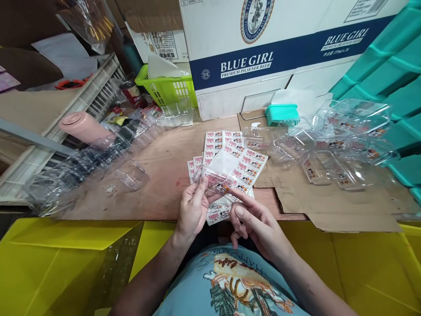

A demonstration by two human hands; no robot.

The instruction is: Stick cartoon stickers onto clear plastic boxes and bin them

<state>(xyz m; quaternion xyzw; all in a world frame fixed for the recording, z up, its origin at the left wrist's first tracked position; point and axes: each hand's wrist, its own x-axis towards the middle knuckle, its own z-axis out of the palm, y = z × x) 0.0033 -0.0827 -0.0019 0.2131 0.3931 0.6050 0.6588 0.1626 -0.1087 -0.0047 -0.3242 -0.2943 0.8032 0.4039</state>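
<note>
My left hand [193, 205] holds a small clear plastic box [214, 179] by its left end, thumb on top. A sticker with a cat picture and pink print shows on the box. My right hand [255, 219] touches the box's right end with its outstretched index finger; its other fingers are curled and hold nothing. Under and behind the box, sheets of cat stickers [253, 169] lie overlapping on the wooden table [164, 153]. A bare white patch shows on the top sheet. One clear box [132, 175] without a visible sticker lies to the left.
Nested clear boxes [88, 164] run along the left beside a pink bottle [86, 127]. Stickered boxes [329, 149] pile up on cardboard [296, 202] at the right. Behind stand a green basket [171, 87], a turquoise container [282, 114] and a large beer carton [246, 79].
</note>
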